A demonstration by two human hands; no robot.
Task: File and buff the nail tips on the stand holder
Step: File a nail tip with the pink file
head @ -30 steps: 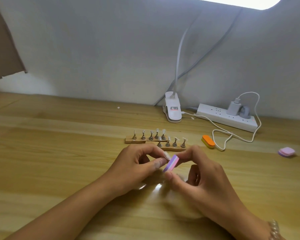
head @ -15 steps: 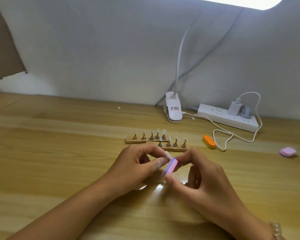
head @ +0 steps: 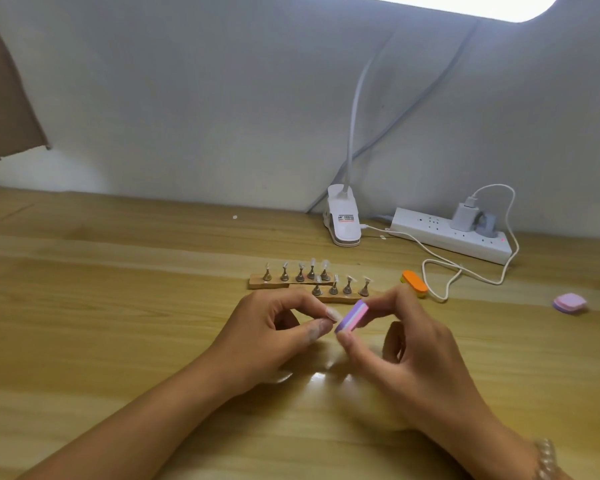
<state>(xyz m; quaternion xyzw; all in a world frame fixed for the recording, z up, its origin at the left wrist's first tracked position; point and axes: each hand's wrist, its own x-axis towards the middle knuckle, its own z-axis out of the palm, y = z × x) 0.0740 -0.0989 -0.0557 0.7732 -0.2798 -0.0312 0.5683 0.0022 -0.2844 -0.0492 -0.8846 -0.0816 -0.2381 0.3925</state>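
My left hand (head: 267,336) pinches a pale nail tip (head: 332,313) between thumb and forefinger. My right hand (head: 409,351) pinches a small purple, pink and blue buffer block (head: 352,317) by its two ends, its face against the nail tip. Just beyond the hands, two wooden stand holders (head: 269,284) lie on the table, each carrying several small metal pegs with clear nail tips (head: 312,262) on top. The near holder is partly hidden behind my fingers.
An orange buffer block (head: 414,283) lies right of the holders, and a pink one (head: 569,302) sits at the far right. A white clip lamp base (head: 343,221), a power strip (head: 451,234) and a looping white cable (head: 440,275) occupy the back of the wooden table (head: 101,306).
The buffer block has slid slightly back and forth against the nail tip, with my right hand shifting a little. My left hand has stayed put.
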